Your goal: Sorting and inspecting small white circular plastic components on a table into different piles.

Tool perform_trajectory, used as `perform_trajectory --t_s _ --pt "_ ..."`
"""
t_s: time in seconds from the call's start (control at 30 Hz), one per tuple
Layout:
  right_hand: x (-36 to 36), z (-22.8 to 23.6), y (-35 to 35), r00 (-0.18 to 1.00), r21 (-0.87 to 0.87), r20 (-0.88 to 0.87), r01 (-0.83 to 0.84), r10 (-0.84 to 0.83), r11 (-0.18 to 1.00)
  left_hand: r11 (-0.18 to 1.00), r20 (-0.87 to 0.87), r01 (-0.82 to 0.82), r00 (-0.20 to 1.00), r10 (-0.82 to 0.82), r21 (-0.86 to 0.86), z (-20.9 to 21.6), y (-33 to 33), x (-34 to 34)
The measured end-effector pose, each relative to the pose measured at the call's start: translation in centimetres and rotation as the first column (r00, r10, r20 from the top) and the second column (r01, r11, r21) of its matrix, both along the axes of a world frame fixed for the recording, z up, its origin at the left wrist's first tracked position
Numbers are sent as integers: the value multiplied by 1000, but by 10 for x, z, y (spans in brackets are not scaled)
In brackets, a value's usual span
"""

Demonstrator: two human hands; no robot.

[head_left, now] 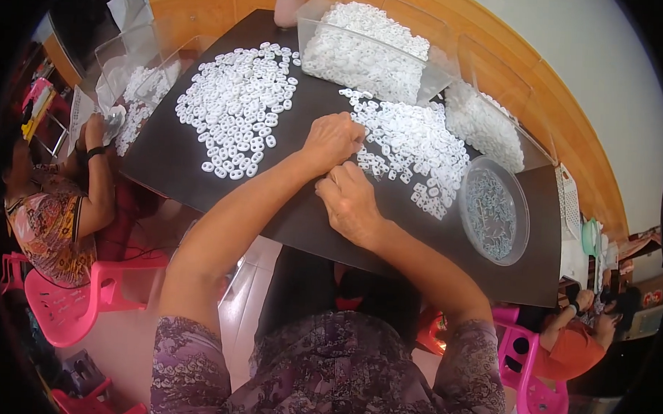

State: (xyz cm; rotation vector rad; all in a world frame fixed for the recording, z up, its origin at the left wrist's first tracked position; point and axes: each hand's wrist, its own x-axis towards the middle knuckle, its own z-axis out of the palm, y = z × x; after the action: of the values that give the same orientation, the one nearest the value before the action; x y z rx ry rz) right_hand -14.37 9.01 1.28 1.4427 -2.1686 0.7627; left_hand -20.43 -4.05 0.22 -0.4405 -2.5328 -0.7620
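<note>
Both my hands work close together over the dark tabletop. My left hand (334, 143) is closed at the near-left edge of a pile of small white two-holed plastic pieces (414, 133). Just nearer to me, my right hand (351, 202) is also closed, thumb and fingers pinched together. Whatever lies between the fingers of either hand is hidden. To the left spreads another pile of white oval two-holed pieces (236, 101). A round clear tub (525, 214) of small bluish metal parts, too small to name, stands at the right.
Beyond the right pile, a clear bin (432, 73) and a second clear bin (542, 145) hold more white pieces. A pink bottle (287, 7) stands at the back. Seated people work at left (58, 205) and right (571, 347), near pink chairs (65, 307).
</note>
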Motion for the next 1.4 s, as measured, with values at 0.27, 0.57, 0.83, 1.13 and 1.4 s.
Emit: perform_trajectory --t_s 0.27,0.57,0.83,1.13,1.4 --pt "0 2 12 986 -65 166 45 -33 997 981 -35 -90 995 98 169 4 -20 9" --pt "-9 8 19 976 -73 137 180 -169 981 299 354 -274 900 -256 914 45 -44 107" --pt "-14 23 33 976 -27 125 183 -178 983 24 297 -304 905 -304 952 33 -32 144" --pt "-14 11 9 996 138 83 27 -39 990 25 289 -293 918 -272 956 28 -28 154" --pt "-13 16 1 995 218 -47 -72 85 973 11 284 -290 927 -244 957 20 -32 167"
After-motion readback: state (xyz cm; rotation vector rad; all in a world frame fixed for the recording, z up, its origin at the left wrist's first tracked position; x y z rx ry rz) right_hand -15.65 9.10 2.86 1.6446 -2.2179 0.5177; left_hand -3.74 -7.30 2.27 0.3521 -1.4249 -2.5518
